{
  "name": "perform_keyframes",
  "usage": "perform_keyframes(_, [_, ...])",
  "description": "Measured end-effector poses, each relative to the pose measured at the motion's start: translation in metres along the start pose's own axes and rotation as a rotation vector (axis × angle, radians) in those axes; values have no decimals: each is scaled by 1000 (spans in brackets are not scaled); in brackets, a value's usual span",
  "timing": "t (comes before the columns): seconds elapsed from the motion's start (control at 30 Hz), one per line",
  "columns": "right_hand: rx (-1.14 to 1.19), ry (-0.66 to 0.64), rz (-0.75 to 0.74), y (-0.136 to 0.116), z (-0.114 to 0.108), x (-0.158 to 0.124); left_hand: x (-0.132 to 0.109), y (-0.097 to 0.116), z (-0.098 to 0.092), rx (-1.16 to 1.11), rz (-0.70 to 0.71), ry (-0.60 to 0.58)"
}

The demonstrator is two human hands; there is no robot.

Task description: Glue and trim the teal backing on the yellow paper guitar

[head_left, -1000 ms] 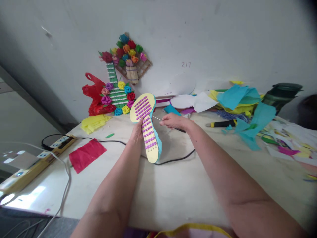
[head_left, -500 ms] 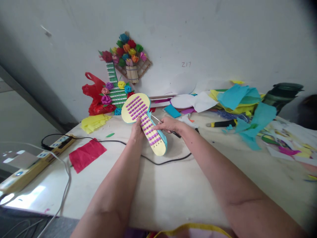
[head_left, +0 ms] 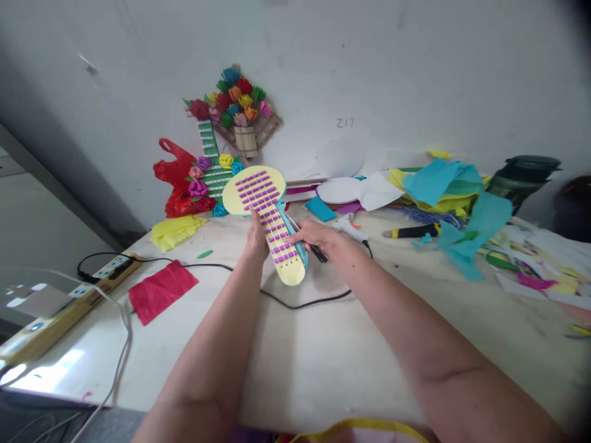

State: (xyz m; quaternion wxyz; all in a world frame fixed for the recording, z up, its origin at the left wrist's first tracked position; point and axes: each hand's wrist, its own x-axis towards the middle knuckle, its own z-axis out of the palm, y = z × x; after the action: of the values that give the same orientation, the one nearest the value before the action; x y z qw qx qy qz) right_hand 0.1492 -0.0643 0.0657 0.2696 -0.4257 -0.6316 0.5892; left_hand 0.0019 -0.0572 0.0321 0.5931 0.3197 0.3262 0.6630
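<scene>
My left hand (head_left: 258,239) is closed on the left side of a yellow card piece (head_left: 290,274), with a round top and a long neck. Purple strips in rows run across its front, and light-blue paper (head_left: 285,215) lines its right edge. My right hand (head_left: 311,236) grips a thin metal tool with a black handle (head_left: 318,253), its kind unclear. That tool's shaft lies along the blue edge, and the right thumb touches the neck. Fingers behind the card are hidden.
A glue gun (head_left: 351,227) lies right of my hands, its black cord crossing the table. A yellow-and-black cutter (head_left: 410,231), torn blue paper (head_left: 475,234) and a dark bottle (head_left: 524,181) lie further right. Red paper (head_left: 162,290) and a power strip (head_left: 69,317) lie left.
The card piece has turned a little and its neck end has shifted left. The tool's shaft now lies closer along the blue edge. Both hands keep their hold.
</scene>
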Motion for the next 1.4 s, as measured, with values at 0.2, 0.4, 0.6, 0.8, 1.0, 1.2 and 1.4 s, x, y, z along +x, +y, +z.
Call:
perform_keyframes(0.2, [120,118,2,-3,0,-3,-3,6,-1,66,-18,-86])
perform_keyframes(0.4, [231,354,-39,-2,4,3,-3,-1,-13,103,-128,-167])
perform_keyframes(0.6, [392,643,-67,1,6,8,-4,-2,-15,200,-128,-281])
perform_keyframes(0.8, [423,773,-86,6,3,12,-7,-4,-11,234,-190,-267])
perform_keyframes(1.0, [468,803,-74,10,2,14,-5,-7,-9,167,-266,-215])
perform_keyframes(1.2, [481,820,-17,12,1,16,-2,-4,-13,36,-358,-167])
perform_keyframes(1.4, [439,851,-11,17,2,20,-4,-6,-17,152,-318,-213])
